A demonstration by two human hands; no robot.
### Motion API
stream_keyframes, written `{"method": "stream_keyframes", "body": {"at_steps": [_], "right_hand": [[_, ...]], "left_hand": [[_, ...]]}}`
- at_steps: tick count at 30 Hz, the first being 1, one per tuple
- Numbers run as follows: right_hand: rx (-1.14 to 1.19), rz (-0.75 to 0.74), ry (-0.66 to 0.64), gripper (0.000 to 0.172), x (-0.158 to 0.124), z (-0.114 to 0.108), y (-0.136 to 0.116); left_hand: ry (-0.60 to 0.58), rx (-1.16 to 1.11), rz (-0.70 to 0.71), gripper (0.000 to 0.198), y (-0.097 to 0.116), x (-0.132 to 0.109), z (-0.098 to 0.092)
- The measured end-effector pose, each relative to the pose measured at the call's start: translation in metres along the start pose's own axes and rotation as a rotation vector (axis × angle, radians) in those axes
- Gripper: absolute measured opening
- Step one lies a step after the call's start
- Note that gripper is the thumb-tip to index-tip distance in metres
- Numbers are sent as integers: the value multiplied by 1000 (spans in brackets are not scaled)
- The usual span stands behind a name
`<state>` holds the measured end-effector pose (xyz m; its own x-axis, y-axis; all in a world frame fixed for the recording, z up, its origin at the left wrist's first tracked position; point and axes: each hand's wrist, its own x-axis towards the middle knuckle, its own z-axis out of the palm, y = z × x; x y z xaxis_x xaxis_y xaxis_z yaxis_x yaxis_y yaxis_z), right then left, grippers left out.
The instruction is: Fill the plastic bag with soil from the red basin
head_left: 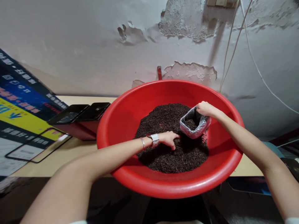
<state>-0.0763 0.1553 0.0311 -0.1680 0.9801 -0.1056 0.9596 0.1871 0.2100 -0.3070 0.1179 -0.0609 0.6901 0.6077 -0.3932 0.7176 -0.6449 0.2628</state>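
Observation:
A large red basin [173, 187] holds a heap of dark, loose, grain-like material [163, 118]. My left hand [169, 139], with a bracelet and a watch at the wrist, reaches into the heap, its thumb and fingers apart and some fingertips hidden in the material. Above the heap's right side, my right hand [205, 109] grips the rim of a small container lined with clear plastic [195, 132]. The container is tilted towards me and has some of the same dark material inside.
Two black-rimmed containers [77, 113] stand left of the basin on the pale table [63, 152]. A black wire frame and a printed board [21, 105] are at the far left. Behind rises a peeling wall with hanging cables.

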Motion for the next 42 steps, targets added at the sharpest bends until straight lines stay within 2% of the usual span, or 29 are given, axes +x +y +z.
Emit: {"method": "stream_keyframes", "body": {"at_steps": [2, 7, 9, 13, 16, 18, 20, 22, 24, 27, 29, 31, 34, 37, 42], "right_hand": [[-14, -16, -2, 38, 0, -1, 0], [-3, -14, -8, 39, 3, -1, -1], [1, -6, -10, 40, 4, 1, -1], [29, 1, 14, 40, 2, 2, -1], [40, -18, 25, 39, 0, 2, 1], [37, -27, 25, 39, -1, 2, 3], [41, -30, 23, 39, 0, 3, 5], [48, -16, 20, 39, 3, 4, 6], [54, -6, 14, 39, 6, 5, 7], [60, -9, 14, 40, 8, 6, 7], [63, -10, 10, 41, 9, 6, 7], [63, -4, 5, 41, 9, 6, 7], [59, 3, 5, 41, 7, 6, 6], [60, 17, 6, 42, 6, 5, 5], [71, 16, 4, 41, 9, 7, 8]], "left_hand": [[61, -9, -15, 64, 1, -7, -23], [464, -101, -201, 58, -2, -30, -80], [576, -190, -195, 55, 6, -31, -95], [646, -334, -58, 56, 38, -9, -106], [662, -309, 127, 65, 60, 12, -105], [670, -283, 195, 61, 66, 19, -105], [695, -282, 148, 52, 61, 20, -106], [706, -277, 35, 46, 46, 17, -104], [654, -250, -79, 45, 23, 14, -95], [450, -150, -182, 59, -18, 12, -68], [275, -92, -188, 76, -41, 13, -43], [172, -91, -161, 88, -58, 16, -20], [167, -151, -70, 96, -65, 26, 4], [219, -201, 4, 100, -58, 45, 15], [235, -123, -124, 109, -42, 74, 18]]}}
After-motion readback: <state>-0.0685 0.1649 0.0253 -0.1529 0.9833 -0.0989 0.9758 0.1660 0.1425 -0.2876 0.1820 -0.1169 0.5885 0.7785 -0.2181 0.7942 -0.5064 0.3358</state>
